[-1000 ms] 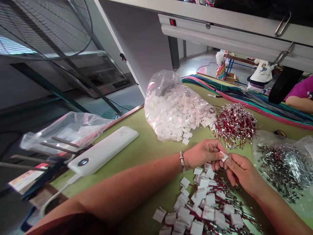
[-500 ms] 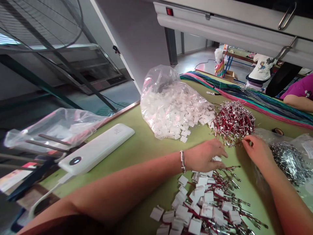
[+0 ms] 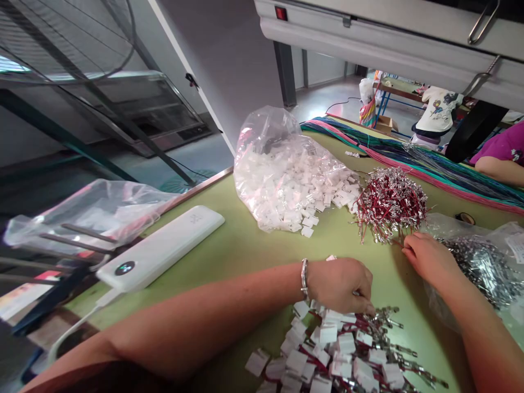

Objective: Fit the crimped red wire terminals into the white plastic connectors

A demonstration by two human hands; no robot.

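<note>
i see my left hand (image 3: 341, 285) curled at the white plastic connectors with red wires (image 3: 346, 344), my right (image 3: 429, 256) nearly closed beside the heap of silver-tipped red wires (image 3: 391, 204), though i cannot tell what either grips.

No legible text. White power bank (image 3: 164, 248), left: glowing characters on its round display (image 3: 125, 268) and a faint mark (image 3: 198, 219) at its far end, both unreadable. Clear plastic bag (image 3: 450, 225), right: pale label (image 3: 514, 242), print too small. White shirt (image 3: 437, 112), far right: printed design, lettering indistinct.
</note>
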